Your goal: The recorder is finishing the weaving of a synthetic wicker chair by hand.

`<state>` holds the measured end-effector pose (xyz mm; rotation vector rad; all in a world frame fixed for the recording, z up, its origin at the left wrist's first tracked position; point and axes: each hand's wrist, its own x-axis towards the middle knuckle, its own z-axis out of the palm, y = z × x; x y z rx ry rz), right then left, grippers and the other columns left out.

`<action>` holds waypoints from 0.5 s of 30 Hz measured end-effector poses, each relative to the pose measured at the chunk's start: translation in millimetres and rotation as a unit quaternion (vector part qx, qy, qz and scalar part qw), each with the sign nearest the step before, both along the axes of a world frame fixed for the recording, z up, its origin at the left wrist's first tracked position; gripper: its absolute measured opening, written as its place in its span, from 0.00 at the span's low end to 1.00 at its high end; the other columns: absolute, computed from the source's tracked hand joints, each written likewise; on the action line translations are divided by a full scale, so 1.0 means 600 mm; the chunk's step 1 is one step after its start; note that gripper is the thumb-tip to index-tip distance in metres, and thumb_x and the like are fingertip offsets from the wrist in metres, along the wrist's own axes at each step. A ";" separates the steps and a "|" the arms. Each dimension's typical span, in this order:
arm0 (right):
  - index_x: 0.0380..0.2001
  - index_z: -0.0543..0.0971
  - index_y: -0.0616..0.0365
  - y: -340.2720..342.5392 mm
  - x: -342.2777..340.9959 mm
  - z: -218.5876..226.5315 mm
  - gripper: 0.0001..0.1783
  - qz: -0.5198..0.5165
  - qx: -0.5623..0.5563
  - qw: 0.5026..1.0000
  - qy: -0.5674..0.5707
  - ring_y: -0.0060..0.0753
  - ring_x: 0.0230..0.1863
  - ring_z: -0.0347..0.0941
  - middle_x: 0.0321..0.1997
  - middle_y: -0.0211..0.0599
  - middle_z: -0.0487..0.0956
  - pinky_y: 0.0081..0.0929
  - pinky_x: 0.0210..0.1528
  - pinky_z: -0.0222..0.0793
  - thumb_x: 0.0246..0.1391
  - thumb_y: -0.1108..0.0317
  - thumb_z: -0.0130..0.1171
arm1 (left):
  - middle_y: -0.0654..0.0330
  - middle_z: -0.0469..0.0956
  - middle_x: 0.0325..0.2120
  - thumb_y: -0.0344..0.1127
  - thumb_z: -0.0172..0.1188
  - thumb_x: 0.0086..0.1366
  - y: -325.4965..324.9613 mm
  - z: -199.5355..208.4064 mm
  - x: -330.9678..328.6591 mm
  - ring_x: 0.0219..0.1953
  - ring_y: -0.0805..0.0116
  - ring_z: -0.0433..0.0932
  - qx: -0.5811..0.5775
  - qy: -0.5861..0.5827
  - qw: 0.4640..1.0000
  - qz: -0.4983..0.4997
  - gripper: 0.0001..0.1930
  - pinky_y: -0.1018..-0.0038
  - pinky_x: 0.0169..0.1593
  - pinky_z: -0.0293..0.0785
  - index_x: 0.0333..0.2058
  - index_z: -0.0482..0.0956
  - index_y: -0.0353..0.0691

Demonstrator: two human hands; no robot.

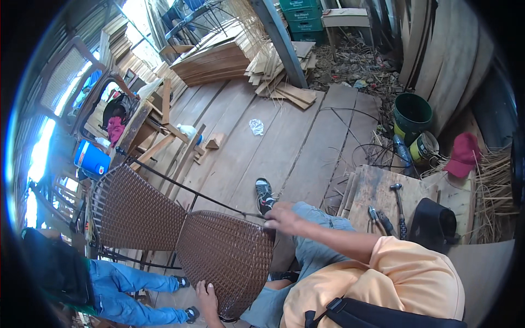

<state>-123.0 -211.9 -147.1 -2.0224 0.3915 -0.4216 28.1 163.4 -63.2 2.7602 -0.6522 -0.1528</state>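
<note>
A brown woven wicker chair [219, 251] with a dark rod frame lies tilted on its side, its seat end against my lap. Its second woven panel [142, 210] fans out to the left. My right hand [283, 218] is closed at the seat's upper corner, by the end of the long dark rod [191, 191]. At the lower rim, my left hand [206, 299] grips the woven edge, fingers on the weave and its thumb side partly hidden.
On a wooden board [377, 188] at right lie a hammer [399, 210], pliers [376, 218] and a black case [432, 224]. Beyond stand a green bucket [411, 112] and a red cap [464, 156]. Another person's jeans [136, 284] show at lower left. Wood sheets [213, 60] are stacked behind.
</note>
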 end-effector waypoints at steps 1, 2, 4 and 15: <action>0.47 0.74 0.56 0.031 0.016 0.021 0.24 -0.009 -0.027 1.000 0.014 0.50 0.53 0.68 0.49 0.48 0.73 0.40 0.54 0.64 0.55 0.51 0.52 | 0.41 0.64 0.56 0.39 0.49 0.64 0.006 0.004 -0.002 0.59 0.47 0.62 -0.021 -0.004 1.000 0.002 0.22 0.63 0.63 0.54 0.50 0.69 0.27; 0.50 0.72 0.56 0.044 0.022 0.040 0.26 -0.020 -0.019 0.999 0.019 0.50 0.56 0.65 0.53 0.48 0.70 0.42 0.55 0.63 0.55 0.49 0.52 | 0.42 0.64 0.56 0.39 0.49 0.64 0.016 0.004 -0.007 0.59 0.47 0.62 -0.043 -0.010 0.999 0.012 0.22 0.63 0.63 0.54 0.51 0.69 0.27; 0.52 0.70 0.57 0.058 0.036 0.052 0.28 -0.082 -0.036 0.994 0.056 0.49 0.57 0.65 0.53 0.48 0.70 0.44 0.55 0.63 0.55 0.49 0.51 | 0.41 0.62 0.57 0.37 0.51 0.63 0.022 -0.011 -0.006 0.60 0.46 0.60 -0.076 -0.029 0.997 0.006 0.21 0.62 0.63 0.55 0.51 0.69 0.28; 0.43 0.75 0.64 0.079 0.101 0.092 0.34 -0.116 -0.108 0.968 0.195 0.55 0.48 0.72 0.45 0.55 0.75 0.42 0.51 0.67 0.58 0.40 0.39 | 0.49 0.73 0.49 0.35 0.49 0.66 0.098 -0.032 0.051 0.54 0.56 0.70 -0.300 0.078 0.946 0.092 0.18 0.69 0.59 0.61 0.50 0.71 0.29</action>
